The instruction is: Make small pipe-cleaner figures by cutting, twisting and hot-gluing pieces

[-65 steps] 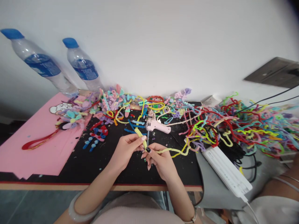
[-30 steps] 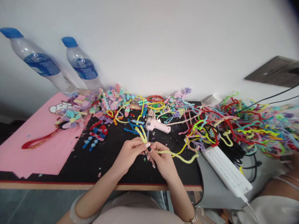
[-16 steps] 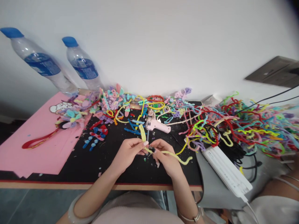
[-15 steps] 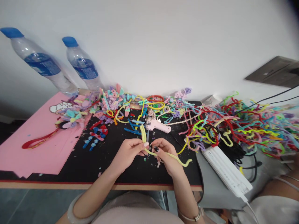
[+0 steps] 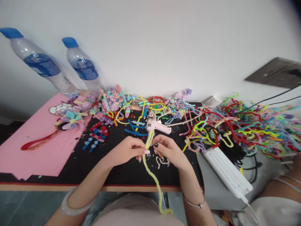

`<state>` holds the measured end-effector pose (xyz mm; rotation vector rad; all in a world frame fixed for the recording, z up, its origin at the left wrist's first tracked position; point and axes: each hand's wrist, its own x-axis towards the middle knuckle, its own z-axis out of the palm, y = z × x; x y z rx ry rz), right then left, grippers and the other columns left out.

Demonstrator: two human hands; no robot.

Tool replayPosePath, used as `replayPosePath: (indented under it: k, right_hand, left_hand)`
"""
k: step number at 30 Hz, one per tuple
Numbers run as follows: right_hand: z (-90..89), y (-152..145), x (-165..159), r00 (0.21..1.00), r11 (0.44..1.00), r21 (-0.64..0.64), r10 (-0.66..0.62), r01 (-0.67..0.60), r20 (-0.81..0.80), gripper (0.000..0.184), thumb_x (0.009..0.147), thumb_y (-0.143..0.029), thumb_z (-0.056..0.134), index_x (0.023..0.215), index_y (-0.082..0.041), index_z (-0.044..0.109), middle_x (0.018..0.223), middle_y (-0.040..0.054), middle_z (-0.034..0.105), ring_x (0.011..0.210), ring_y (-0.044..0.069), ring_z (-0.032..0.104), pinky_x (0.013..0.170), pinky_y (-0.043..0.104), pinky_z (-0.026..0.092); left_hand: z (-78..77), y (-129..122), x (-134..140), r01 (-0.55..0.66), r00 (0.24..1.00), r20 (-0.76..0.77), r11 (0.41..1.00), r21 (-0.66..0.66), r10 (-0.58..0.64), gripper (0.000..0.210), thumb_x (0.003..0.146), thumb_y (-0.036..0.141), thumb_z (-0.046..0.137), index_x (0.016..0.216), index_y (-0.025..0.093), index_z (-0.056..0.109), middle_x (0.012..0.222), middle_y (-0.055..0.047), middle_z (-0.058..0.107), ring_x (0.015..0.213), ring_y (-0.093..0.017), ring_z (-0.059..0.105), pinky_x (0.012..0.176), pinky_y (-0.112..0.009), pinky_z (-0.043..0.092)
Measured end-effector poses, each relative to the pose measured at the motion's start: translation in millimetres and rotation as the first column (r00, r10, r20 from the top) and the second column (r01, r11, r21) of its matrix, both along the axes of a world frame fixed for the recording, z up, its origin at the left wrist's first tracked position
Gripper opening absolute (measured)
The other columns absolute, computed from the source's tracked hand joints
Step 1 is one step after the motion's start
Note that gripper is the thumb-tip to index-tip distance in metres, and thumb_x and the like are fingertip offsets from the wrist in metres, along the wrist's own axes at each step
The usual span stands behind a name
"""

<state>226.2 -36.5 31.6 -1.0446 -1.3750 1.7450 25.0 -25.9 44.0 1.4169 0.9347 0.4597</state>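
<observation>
A pale yellow pipe cleaner (image 5: 152, 175) is pinched between the thumb and forefinger of my left hand (image 5: 131, 151). Its upper part is doubled into a narrow loop above the fingertips, and its long tail hangs down past the table edge toward my lap. My right hand (image 5: 168, 150), with a dark-nailed thumb, has its fingers bent together at the loop's right side; the exact contact is partly hidden. Just beyond the loop, a pale pink glue gun (image 5: 161, 126) lies on the black mat (image 5: 127, 175). Blue pipe cleaner pieces (image 5: 135, 130) lie to its left.
Tangled, many-coloured pipe cleaners (image 5: 249, 125) heap up at the right. A white power strip (image 5: 228, 171) and cables lie nearby. Pink sheets (image 5: 35, 147) cover the left side, below two blue-capped bottles (image 5: 82, 67). Another person's arm (image 5: 279, 188) shows at lower right.
The pipe cleaner's tail has swung from pointing right, under my right hand, to hanging down toward me. My right hand has shifted slightly up and right, now beside the upright loop.
</observation>
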Motion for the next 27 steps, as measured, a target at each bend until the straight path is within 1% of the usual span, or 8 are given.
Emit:
replayPosePath:
  k: [2, 4, 8, 10, 15, 20, 23, 27]
  right_hand:
    - [-0.3, 4, -12, 0.997, 0.996, 0.083, 0.028, -0.034, 0.074, 0.023, 0.080, -0.036, 0.060, 0.075, -0.014, 0.057, 0.063, -0.0030, 0.048, 0.054, 0.008, 0.040, 0.049, 0.020, 0.032]
    - [-1.4, 5, -18, 0.984, 0.988, 0.152, 0.011, -0.039, 0.179, 0.028, 0.081, -0.036, 0.059, 0.064, -0.014, 0.053, 0.060, -0.0039, 0.043, 0.054, 0.008, 0.036, 0.049, 0.020, 0.029]
    - [-2.4, 4, -20, 0.936, 0.962, 0.271, -0.088, -0.008, 0.340, 0.034, 0.085, -0.034, 0.051, 0.058, -0.014, 0.049, 0.056, -0.0047, 0.036, 0.053, 0.008, 0.030, 0.048, 0.021, 0.023]
    - [-1.4, 4, -19, 0.936, 0.954, 0.299, -0.113, 0.008, 0.333, 0.034, 0.086, -0.034, 0.049, 0.058, -0.015, 0.048, 0.056, -0.0047, 0.036, 0.053, 0.008, 0.029, 0.049, 0.022, 0.023]
    - [-0.6, 5, -22, 0.961, 0.946, 0.315, -0.156, 0.079, 0.229, 0.036, 0.088, -0.034, 0.046, 0.058, -0.016, 0.042, 0.057, -0.0048, 0.033, 0.055, 0.008, 0.029, 0.051, 0.022, 0.024]
    - [-2.9, 8, -20, 0.971, 0.967, 0.256, -0.077, 0.017, 0.225, 0.034, 0.087, -0.037, 0.049, 0.063, -0.015, 0.049, 0.060, -0.0033, 0.040, 0.057, 0.009, 0.033, 0.053, 0.022, 0.028]
    - [-1.2, 9, -17, 0.973, 0.967, 0.252, -0.017, -0.043, 0.229, 0.031, 0.087, -0.037, 0.049, 0.066, -0.014, 0.053, 0.062, -0.0024, 0.043, 0.059, 0.010, 0.035, 0.054, 0.022, 0.029]
    - [3.2, 9, -16, 0.948, 0.955, 0.281, -0.002, -0.092, 0.319, 0.032, 0.088, -0.032, 0.047, 0.062, -0.015, 0.050, 0.060, -0.0037, 0.039, 0.056, 0.009, 0.032, 0.052, 0.021, 0.026]
  left_hand:
    - [1.2, 0, 5, 0.039, 0.999, -0.032, 0.999, -0.018, -0.039, 0.023, 0.079, 0.027, 0.058, 0.061, 0.012, 0.062, 0.052, 0.001, 0.059, 0.050, -0.011, 0.055, 0.052, -0.019, 0.041]
    - [1.5, 0, 8, 0.041, 0.997, -0.064, 0.999, -0.031, -0.043, 0.023, 0.079, 0.026, 0.057, 0.061, 0.012, 0.062, 0.051, 0.000, 0.058, 0.049, -0.011, 0.055, 0.050, -0.019, 0.040]
    - [-0.1, 0, 10, 0.038, 0.996, -0.082, 0.999, -0.039, -0.041, 0.026, 0.079, 0.027, 0.056, 0.059, 0.011, 0.063, 0.047, 0.000, 0.057, 0.046, -0.010, 0.053, 0.047, -0.019, 0.037]
    - [-1.3, 0, 10, 0.036, 0.998, -0.054, 0.997, -0.064, -0.040, 0.027, 0.079, 0.027, 0.056, 0.059, 0.011, 0.064, 0.047, 0.000, 0.056, 0.046, -0.010, 0.053, 0.047, -0.019, 0.037]
    - [-3.6, -3, 11, 0.004, 1.000, -0.008, 0.995, -0.095, -0.005, 0.028, 0.078, 0.028, 0.058, 0.057, 0.011, 0.063, 0.046, 0.000, 0.056, 0.044, -0.009, 0.051, 0.048, -0.019, 0.037]
    - [-1.8, -6, 11, -0.012, 0.999, -0.050, 0.998, -0.063, 0.009, 0.031, 0.078, 0.033, 0.059, 0.054, 0.012, 0.060, 0.047, 0.000, 0.057, 0.045, -0.009, 0.052, 0.047, -0.019, 0.037]
    - [0.0, -7, 11, 0.009, 0.997, -0.079, 0.999, -0.038, -0.012, 0.032, 0.079, 0.033, 0.057, 0.056, 0.012, 0.062, 0.047, 0.000, 0.058, 0.046, -0.009, 0.053, 0.047, -0.018, 0.037]
    - [0.9, -8, 12, 0.040, 0.995, -0.096, 0.999, -0.008, -0.041, 0.031, 0.080, 0.028, 0.056, 0.054, 0.012, 0.061, 0.046, 0.000, 0.057, 0.045, -0.009, 0.053, 0.046, -0.018, 0.036]
